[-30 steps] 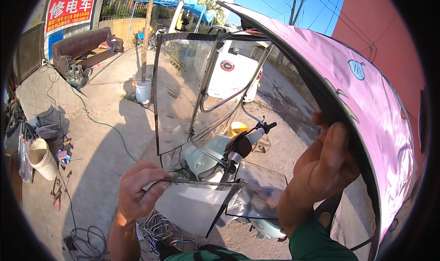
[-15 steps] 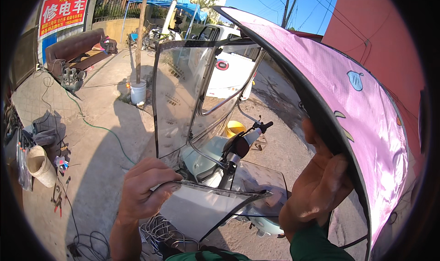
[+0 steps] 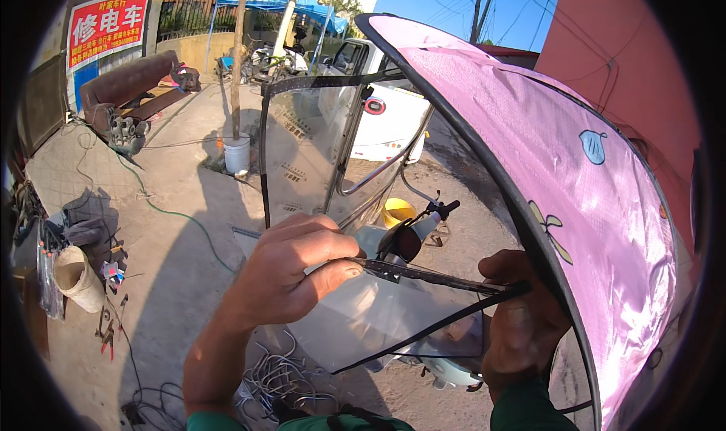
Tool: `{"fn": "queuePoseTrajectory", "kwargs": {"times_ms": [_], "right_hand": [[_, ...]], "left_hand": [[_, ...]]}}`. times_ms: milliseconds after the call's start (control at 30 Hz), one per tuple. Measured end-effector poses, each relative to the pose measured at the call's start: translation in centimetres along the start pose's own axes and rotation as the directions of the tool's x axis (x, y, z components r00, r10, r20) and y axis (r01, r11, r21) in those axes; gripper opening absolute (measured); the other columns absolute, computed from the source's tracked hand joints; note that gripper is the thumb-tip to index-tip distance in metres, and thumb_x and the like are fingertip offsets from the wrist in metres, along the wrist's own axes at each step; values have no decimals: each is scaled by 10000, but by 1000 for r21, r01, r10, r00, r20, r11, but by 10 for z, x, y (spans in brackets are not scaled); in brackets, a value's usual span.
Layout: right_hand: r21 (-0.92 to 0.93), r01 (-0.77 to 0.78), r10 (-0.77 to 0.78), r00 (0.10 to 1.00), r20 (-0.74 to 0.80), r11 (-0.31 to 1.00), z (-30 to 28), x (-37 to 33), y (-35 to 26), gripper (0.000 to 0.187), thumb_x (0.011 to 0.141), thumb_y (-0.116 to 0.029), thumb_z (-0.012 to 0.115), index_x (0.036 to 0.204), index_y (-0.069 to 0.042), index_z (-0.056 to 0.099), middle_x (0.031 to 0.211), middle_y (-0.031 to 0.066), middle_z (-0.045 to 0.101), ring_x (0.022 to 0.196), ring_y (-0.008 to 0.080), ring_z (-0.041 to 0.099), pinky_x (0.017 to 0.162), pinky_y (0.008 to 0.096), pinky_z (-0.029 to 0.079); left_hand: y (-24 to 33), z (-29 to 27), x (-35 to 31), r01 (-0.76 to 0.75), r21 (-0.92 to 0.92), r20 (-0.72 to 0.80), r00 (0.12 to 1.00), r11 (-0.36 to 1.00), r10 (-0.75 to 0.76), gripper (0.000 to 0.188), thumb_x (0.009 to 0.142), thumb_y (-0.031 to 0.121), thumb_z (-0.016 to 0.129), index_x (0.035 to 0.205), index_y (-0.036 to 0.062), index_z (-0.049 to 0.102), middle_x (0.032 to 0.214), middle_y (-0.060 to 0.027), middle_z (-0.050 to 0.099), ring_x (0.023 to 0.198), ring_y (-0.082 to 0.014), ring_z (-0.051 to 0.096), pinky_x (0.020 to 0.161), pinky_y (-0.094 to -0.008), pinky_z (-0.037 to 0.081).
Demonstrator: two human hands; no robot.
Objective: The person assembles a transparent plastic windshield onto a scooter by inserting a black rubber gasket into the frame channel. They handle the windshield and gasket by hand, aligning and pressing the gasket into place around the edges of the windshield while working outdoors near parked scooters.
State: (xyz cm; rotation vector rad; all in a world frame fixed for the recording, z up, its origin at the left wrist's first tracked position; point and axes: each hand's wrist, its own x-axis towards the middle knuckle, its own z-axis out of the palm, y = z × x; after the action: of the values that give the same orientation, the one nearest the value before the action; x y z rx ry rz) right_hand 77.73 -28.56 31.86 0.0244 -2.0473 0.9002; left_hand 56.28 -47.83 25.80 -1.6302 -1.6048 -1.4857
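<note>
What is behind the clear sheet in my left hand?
A scooter. Its handlebar shows above the clear sheet and pale bodywork below; its middle, covered by the clear sheet, cannot be made out.

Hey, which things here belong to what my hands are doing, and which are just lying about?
Likely part of the job:
clear sheet with dark edging, pinched by your left hand;
pink canopy, its rim by your right hand;
scooter, behind the sheet.

Likely just lying about:
brown sofa;
yellow bucket;
cream bucket.
</note>
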Motion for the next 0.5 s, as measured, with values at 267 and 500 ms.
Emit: {"fn": "queuePoseTrajectory", "kwargs": {"times_ms": [267, 500], "right_hand": [[-85, -282, 290, 952, 98, 956, -19, -9, -13, 632, 892, -257, 711, 1443, -37, 493, 1050, 74, 618, 908, 143, 607, 734, 278, 544], [92, 97, -102, 993, 56, 991, 1, -5, 40, 616, 901, -102, 686, 1473, 4, 484, 1097, 91, 619, 936, 120, 627, 646, 235, 554]], "left_hand": [[-5, 47, 7, 29, 13, -87, 996, 999, -28, 301, 807, 57, 832, 1081, 21, 712, 1026, -116, 666, 922, -308, 643, 757, -406, 518], [66, 108, -17, 166, -83, -170, 969, 983, -178, 829, 709, 244, 944, 1377, -56, 555, 1236, -224, 577, 1065, -355, 621, 865, -423, 556]]}}
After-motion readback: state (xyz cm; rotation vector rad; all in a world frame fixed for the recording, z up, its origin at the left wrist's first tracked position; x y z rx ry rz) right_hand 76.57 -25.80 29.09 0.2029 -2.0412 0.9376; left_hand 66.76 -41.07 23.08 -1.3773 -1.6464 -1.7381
